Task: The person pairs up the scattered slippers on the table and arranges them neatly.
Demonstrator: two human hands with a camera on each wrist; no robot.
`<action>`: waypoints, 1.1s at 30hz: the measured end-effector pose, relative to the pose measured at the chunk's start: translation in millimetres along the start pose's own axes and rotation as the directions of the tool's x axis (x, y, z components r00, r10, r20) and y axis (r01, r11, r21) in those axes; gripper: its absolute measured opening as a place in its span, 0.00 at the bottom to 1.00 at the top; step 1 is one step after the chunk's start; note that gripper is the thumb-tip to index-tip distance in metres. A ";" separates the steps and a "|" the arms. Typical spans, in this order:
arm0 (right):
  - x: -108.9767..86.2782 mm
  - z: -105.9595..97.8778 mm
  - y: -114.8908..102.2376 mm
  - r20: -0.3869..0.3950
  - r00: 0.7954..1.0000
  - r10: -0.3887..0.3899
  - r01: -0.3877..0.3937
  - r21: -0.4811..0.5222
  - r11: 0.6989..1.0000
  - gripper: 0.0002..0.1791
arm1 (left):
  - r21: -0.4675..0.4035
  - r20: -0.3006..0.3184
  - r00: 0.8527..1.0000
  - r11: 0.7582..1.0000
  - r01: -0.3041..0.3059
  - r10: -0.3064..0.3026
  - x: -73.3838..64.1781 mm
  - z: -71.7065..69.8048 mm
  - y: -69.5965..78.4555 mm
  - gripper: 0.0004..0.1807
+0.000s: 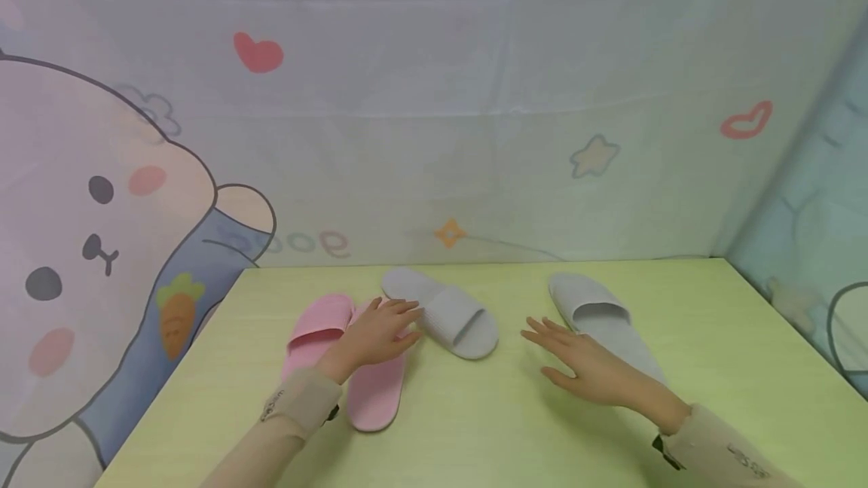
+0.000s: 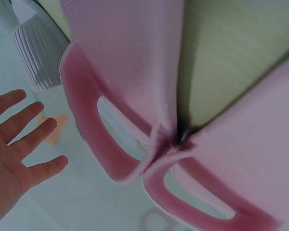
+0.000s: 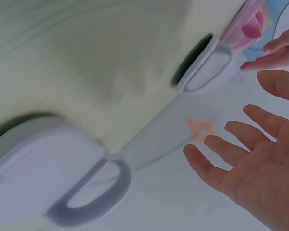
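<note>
Side by side on the left of the table lie two pink slippers; in the head view the left pink slipper shows beside the right pink slipper. Above the latter hovers my left hand, fingers spread and holding nothing. A white slipper lies slanted at the back middle, just right of that hand. Further right, another white slipper points its strap end to the back. My right hand is held over the table at its left side, fingers extended, with no thing in it. It partly covers that slipper.
The light yellow-green table ends at the back against a pale printed curtain with hearts and stars. A large cartoon animal is printed on its left part. Another curtain hangs at the right side.
</note>
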State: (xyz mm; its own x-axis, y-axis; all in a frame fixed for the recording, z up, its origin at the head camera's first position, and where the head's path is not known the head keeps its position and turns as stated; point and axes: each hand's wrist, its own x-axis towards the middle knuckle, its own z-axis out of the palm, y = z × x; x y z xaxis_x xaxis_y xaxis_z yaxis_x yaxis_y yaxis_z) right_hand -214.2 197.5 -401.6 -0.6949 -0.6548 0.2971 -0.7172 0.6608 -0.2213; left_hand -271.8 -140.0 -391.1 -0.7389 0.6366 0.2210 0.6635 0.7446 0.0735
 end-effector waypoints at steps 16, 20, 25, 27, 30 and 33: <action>-26.3 -14.7 48.0 -0.077 0.986 0.145 -0.157 -0.174 0.972 0.29 | -0.011 0.134 0.987 0.996 0.091 -0.088 23.7 12.8 9.5 0.31; -28.8 -15.0 59.6 -0.049 0.975 0.215 -0.220 -0.176 0.959 0.28 | 0.009 0.149 0.984 0.995 0.095 -0.096 28.3 14.4 11.1 0.30; -30.8 -11.9 73.0 -0.024 0.967 0.253 -0.254 -0.167 0.953 0.27 | 0.000 0.181 0.979 0.995 0.097 -0.096 37.1 16.6 18.3 0.28; -31.3 -9.8 78.3 -0.039 0.969 0.244 -0.247 -0.163 0.955 0.26 | -0.018 0.192 0.977 0.995 0.094 -0.089 41.1 17.7 22.7 0.28; -32.3 -4.8 86.5 -0.072 0.974 0.216 -0.225 -0.170 0.959 0.27 | -0.034 0.212 0.974 0.995 0.095 -0.085 47.1 20.7 28.5 0.28; -32.6 -1.2 91.4 -0.081 0.975 0.209 -0.220 -0.168 0.961 0.27 | -0.044 0.223 0.971 0.995 0.092 -0.080 52.6 24.2 33.7 0.28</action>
State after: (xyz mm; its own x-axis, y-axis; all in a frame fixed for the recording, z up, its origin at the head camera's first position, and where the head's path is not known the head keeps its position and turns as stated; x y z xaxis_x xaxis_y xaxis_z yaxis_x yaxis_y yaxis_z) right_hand -257.1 279.6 -430.4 -0.8228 -0.4704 0.3189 -0.5277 0.8407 -0.1216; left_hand -291.1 -76.7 -400.5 -0.7971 0.6038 -0.0085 0.5972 0.7904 0.1360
